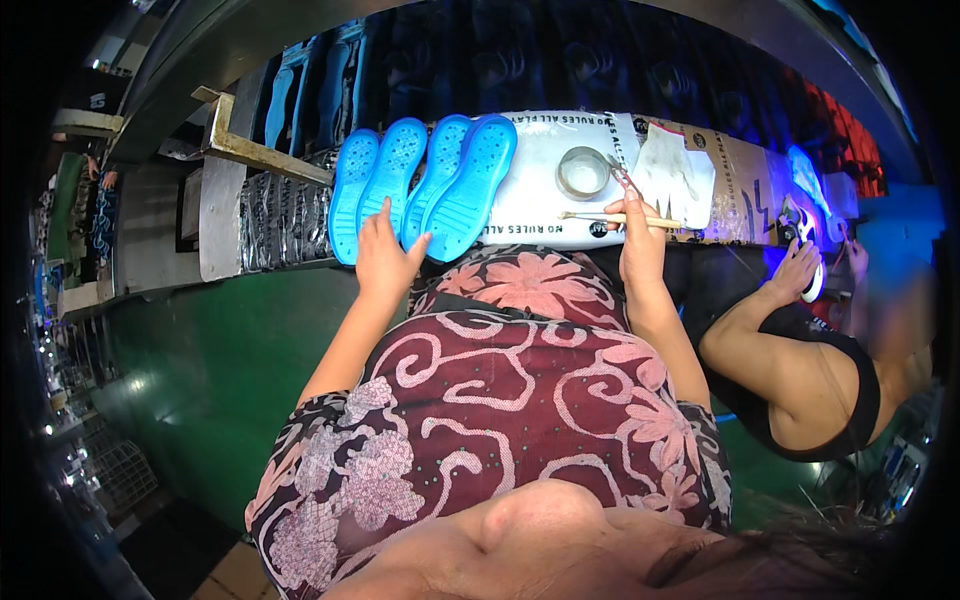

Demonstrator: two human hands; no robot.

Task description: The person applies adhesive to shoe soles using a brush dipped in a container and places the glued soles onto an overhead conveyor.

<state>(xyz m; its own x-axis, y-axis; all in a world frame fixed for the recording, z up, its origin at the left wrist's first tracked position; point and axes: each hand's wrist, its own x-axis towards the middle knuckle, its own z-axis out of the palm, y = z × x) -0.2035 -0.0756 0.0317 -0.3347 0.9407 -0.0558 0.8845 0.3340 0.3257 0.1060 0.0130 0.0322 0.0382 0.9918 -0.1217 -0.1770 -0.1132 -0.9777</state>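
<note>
Several bright blue shoe soles [463, 190] lie side by side, partly overlapping, on the work surface in front of me. My left hand [382, 253] rests at their near edge, its index finger stretched over one sole and the thumb apart. My right hand [641, 235] is closed round a thin brush [592, 217] with a pale wooden handle; its bristles point left. Just beyond those fingertips is a small tool with red handles [622, 177], leaning by a round glass-like cup [584, 174]. Whether my fingers also touch that tool, I cannot tell.
White printed sheeting [530, 205] and brown cardboard [735, 185] cover the bench. A stained white cloth or paper [675, 175] lies right of the cup. A metal bracket [255, 150] juts in at the left. Along the right, a co-worker [800, 370] handles a shoe [812, 282].
</note>
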